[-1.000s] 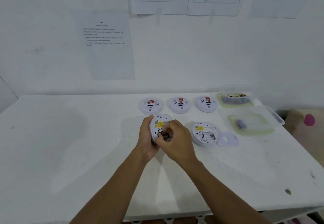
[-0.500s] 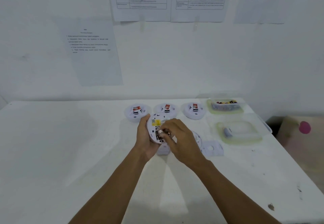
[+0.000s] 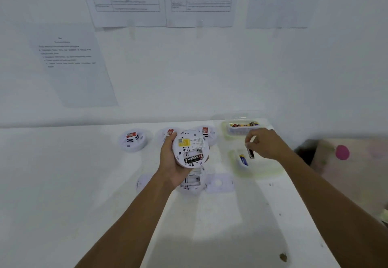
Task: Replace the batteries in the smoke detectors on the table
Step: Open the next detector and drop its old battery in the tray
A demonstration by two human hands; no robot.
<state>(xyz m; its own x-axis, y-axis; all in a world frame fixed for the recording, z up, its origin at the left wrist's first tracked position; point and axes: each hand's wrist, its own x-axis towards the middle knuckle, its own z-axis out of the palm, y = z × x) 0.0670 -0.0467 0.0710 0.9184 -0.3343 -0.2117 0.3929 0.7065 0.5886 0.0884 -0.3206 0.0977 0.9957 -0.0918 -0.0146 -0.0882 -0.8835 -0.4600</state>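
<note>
My left hand [image 3: 170, 163] holds a round white smoke detector [image 3: 190, 147] with its back toward me. The battery bay is uncovered and one black battery [image 3: 193, 159] lies in it, with an empty slot above. My right hand [image 3: 265, 143] pinches a second black battery [image 3: 250, 153] upright above a clear container [image 3: 255, 168] that holds a blue battery [image 3: 243, 159]. Another opened detector [image 3: 192, 181] lies on the table below the held one, mostly hidden by my left hand.
Three more detectors [image 3: 132, 139] stand in a row at the back of the white table [image 3: 63, 183]. A clear tub of batteries [image 3: 243, 127] sits at the back right. Two loose white covers [image 3: 219, 182] lie near the opened detector. The table's right edge is close.
My right hand left the detector and moved right, over the clear container, with a battery now pinched in it. The detector's bay shows one battery where fingers covered it before.
</note>
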